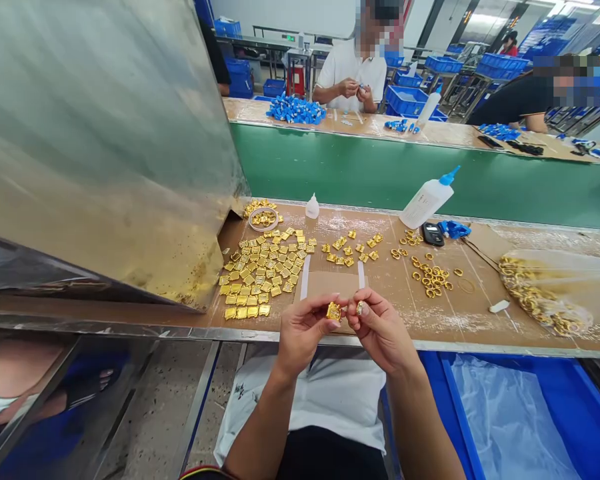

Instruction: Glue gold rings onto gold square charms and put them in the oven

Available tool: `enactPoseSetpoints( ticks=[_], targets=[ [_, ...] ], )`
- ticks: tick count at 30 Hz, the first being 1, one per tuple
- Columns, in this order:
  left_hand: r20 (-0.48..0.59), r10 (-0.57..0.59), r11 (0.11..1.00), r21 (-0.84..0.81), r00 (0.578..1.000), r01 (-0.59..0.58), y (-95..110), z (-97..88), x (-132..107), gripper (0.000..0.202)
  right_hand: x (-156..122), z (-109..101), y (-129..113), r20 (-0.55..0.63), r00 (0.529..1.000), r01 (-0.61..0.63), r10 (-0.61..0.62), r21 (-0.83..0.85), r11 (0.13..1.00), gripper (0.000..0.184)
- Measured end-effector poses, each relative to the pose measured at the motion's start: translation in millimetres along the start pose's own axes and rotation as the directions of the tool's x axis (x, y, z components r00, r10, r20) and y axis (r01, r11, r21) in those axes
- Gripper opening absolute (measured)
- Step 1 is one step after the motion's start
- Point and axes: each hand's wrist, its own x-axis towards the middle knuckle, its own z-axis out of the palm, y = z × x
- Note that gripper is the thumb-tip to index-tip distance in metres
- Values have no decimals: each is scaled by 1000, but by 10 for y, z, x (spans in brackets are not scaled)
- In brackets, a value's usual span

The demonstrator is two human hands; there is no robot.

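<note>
Head view: just below the frame's middle, the left hand [301,331] has its grip closed around a square gold piece [334,311]; the right hand [384,331] pinches a small shiny part [360,307] beside it.

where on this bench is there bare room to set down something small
Bare cardboard shows between the right white strip and the gold rings, and along the back between the small bottle and the large bottle. The left is crowded with gold squares; the far right is taken up by the bag of rings.
</note>
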Motion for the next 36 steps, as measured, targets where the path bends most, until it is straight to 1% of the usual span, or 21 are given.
enactPoseSetpoints(
  ticks=[3,5,7,9,11,14,17,19,20,22,25,27,29,31,34,36],
  targets=[
    [20,16,999,-34,1000,-15,-20,-16,7,33,3,28,7,-1,1000,9,-9,-3,1000,42],
    [29,22,998,-60,999,-20,-26,-25,8,31,0,57,13,-9,999,46,-46,-25,999,40],
    [34,25,996,-84,999,-22,-28,-38,10,30,-17,88,19,-36,992,120,-123,-77,990,36],
    [27,24,996,-91,999,-22,-26,-55,12,31,-50,114,19,-55,974,209,-222,-175,962,31],
    [14,14,997,-77,1000,-13,-20,-74,16,34,-93,136,6,-31,957,268,-290,-294,917,27],
    [5,8,997,-73,1000,-7,-2,-97,24,35,-153,175,-40,36,946,308,-322,-409,859,24],
    [7,19,995,-93,1000,-18,15,-106,27,35,-183,211,-88,74,942,325,-327,-437,838,23],
    [1,22,996,-88,1000,-22,22,-105,22,35,-186,219,-106,78,940,327,-331,-477,816,23],
    [-2,27,996,-83,1000,-27,25,-103,18,35,-186,216,-112,78,936,334,-344,-510,792,22],
    [-1,44,996,-79,999,-44,28,-98,6,34,-182,206,-119,92,912,373,-400,-590,716,17],
    [1,53,995,-80,999,-53,30,-85,-12,33,-178,207,-132,160,851,457,-500,-695,556,9],
    [-7,44,995,-86,999,-45,27,-72,-20,34,-179,229,-141,198,809,496,-554,-736,461,11],
    [-19,31,994,-105,999,-33,17,-57,-21,35,-183,256,-144,205,789,500,-579,-762,411,13],
    [-35,14,993,-120,999,-18,2,-44,-17,37,-189,276,-137,187,798,470,-573,-788,398,14],
    [-54,-8,994,-110,999,2,-24,-39,-10,39,-203,290,-117,131,829,405,-544,-812,421,13],
    [-58,-15,995,-96,998,10,-39,-44,-7,41,-211,301,-110,110,839,383,-534,-816,433,13]
  ],
)
